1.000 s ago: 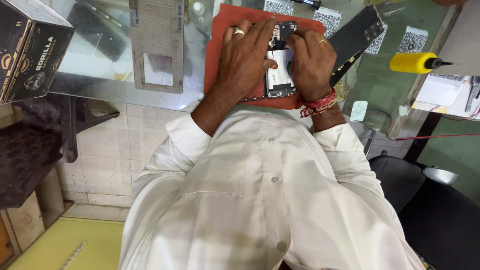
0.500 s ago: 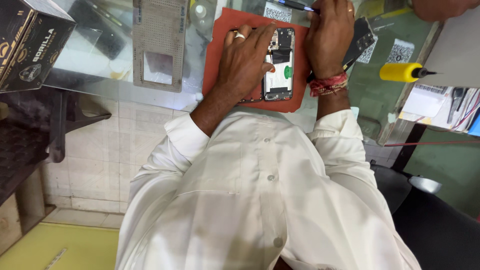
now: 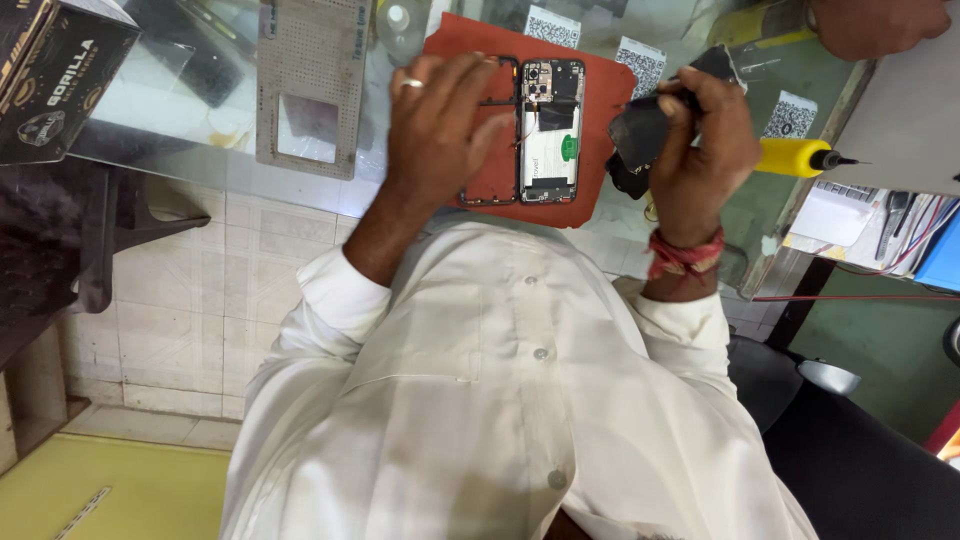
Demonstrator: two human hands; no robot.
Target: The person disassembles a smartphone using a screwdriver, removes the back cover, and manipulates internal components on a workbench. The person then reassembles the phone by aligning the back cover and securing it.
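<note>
1. An opened phone with its back off lies flat on a red mat on the glass counter, in the middle and far from the person's body.
2. The left hand rests on the left side of the phone. Its fingers are spread and a little bent, pressing down on the frame. They are not wrapped around anything.
3. The right hand is just right of the mat, lifted a bit. Its fingers are curled tight around a black back cover, which tilts up off the counter.
4. The phone looks light and thin, but easy to break. Its small parts and thin cables show on the inside. I think it is best held by its hard outer edges, not by the open middle.
5. The cover looks thin, stiff and maybe a bit bendy. Holding it at the edge seems safe.
6. A yellow screwdriver lies on the counter to the right of the right hand. A grey grid plate lies to the left of the mat, and a dark box sits at the far left.
7. Half a second ago the right hand was farther away, at the far edge of the mat. Now it is nearer and has the cover. The left hand has stayed on the phone.
</note>
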